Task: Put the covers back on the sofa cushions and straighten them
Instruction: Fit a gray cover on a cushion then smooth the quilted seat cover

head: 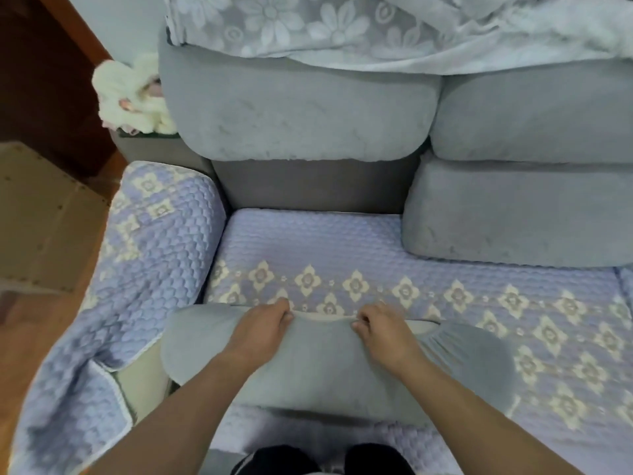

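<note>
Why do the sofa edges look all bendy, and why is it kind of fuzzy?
Head view: the wide lens curves straight lines, so the patterned armrest cover bows toward the edge; the picture is soft all over, with fuzzy detail on both hands, left hand and right hand, gripping the grey cushion cover; light is even, no glare.

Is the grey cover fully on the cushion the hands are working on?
No. The grey cover stops short: pale cushion shows past its far edge.

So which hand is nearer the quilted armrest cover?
Left. The left hand grips the grey cushion cover on the side toward the quilted armrest cover; the right hand grips it farther away.
</note>
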A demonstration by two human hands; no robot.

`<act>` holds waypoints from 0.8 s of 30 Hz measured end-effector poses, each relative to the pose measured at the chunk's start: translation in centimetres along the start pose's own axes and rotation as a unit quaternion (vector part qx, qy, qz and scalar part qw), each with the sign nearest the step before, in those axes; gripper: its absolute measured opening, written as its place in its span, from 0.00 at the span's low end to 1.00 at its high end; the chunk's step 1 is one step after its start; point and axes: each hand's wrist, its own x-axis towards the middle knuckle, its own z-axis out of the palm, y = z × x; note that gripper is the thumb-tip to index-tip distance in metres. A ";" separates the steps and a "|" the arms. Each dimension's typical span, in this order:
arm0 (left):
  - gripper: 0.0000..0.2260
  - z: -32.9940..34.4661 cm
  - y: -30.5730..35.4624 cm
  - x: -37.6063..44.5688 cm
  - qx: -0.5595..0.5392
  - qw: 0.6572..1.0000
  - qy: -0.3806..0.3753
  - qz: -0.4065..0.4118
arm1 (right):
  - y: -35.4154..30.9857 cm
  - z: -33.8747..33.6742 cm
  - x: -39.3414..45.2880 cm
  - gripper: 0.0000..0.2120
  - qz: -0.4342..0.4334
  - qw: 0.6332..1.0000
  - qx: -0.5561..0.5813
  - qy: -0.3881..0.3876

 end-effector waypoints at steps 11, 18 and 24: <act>0.24 -0.6 -3.9 1.0 -0.002 0.941 0.147 -0.306 | 3.0 1.0 3.5 0.17 0.074 0.963 -0.185 0.179; 0.43 -2.6 -16.6 -0.1 -0.445 0.801 0.036 -0.398 | -4.8 5.0 1.2 0.29 0.152 0.946 -0.090 0.273; 0.41 -2.5 -18.9 2.0 -0.458 0.824 0.010 -0.334 | -10.2 11.0 -4.1 0.35 0.537 0.583 0.563 0.235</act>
